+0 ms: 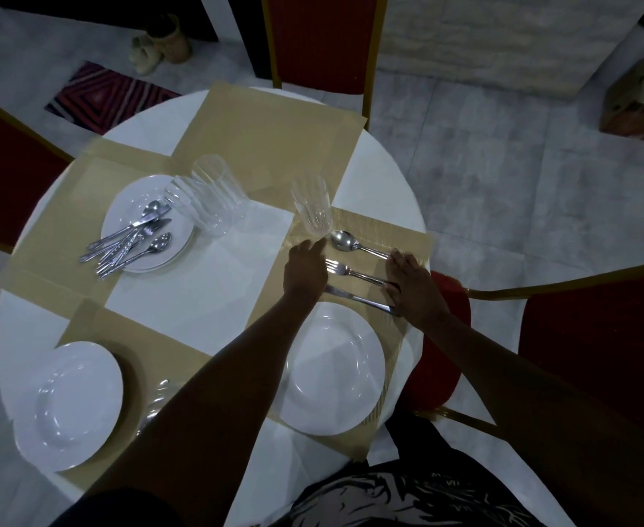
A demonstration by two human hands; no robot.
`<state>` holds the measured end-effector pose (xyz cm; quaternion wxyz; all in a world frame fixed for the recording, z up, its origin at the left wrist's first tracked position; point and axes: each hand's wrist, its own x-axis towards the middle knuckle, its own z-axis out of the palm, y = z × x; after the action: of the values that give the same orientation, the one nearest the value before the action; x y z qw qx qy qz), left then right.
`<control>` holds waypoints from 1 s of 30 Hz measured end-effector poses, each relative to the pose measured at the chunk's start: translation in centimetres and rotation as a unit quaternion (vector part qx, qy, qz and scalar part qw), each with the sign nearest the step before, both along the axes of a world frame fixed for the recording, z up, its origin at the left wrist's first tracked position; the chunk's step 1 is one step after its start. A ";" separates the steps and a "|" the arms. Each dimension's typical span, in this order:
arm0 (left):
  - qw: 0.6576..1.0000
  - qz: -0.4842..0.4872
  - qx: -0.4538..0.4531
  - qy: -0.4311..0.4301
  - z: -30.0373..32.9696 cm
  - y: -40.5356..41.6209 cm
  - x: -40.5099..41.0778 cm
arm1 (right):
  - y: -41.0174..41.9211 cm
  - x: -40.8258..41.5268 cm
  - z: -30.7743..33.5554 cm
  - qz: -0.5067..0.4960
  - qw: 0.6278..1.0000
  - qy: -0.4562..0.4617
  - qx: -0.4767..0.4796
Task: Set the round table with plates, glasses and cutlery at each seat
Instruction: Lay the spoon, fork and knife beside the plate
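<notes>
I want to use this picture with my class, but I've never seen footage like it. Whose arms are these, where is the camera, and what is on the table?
There is no machine: a person wears one camera on the head, looking down at their own arms. The round white table has beige placemats. The left hand and right hand rest on a spoon, fork and knife beside a plate and glass. Neither hand clearly holds anything. Further left, another plate carries spare cutlery.

We see both arms stretched forward; left hand palm down, fingers loosely extended; right hand flat, fingers straight, holding nothing.
</notes>
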<state>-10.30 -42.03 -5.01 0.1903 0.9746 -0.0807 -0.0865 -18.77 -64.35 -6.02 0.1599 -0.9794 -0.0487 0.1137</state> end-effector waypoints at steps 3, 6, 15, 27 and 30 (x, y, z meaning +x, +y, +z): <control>1.000 -0.004 -0.006 -0.013 -0.2 0.6 -0.3 | 0.0 0.3 -0.1 -0.008 1.000 -0.004 0.017; 1.000 -0.014 0.004 -0.009 -0.3 1.4 -0.7 | -0.1 0.6 0.0 -0.017 1.000 -0.001 0.019; 0.999 0.001 0.035 0.027 1.8 4.3 -1.8 | -0.5 3.4 2.4 0.022 0.999 -0.006 0.035; 0.986 0.167 0.018 0.020 5.4 5.1 -11.6 | 1.4 1.8 7.8 -0.022 0.987 -0.040 0.155; 0.983 0.184 0.017 0.010 6.5 4.8 -14.3 | 1.8 0.2 9.2 -0.005 0.986 -0.042 0.162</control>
<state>-24.63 -37.19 1.45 0.1872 0.9749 0.1037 -0.0612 -18.54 -62.58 3.18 0.3151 -0.9445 -0.0680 0.0626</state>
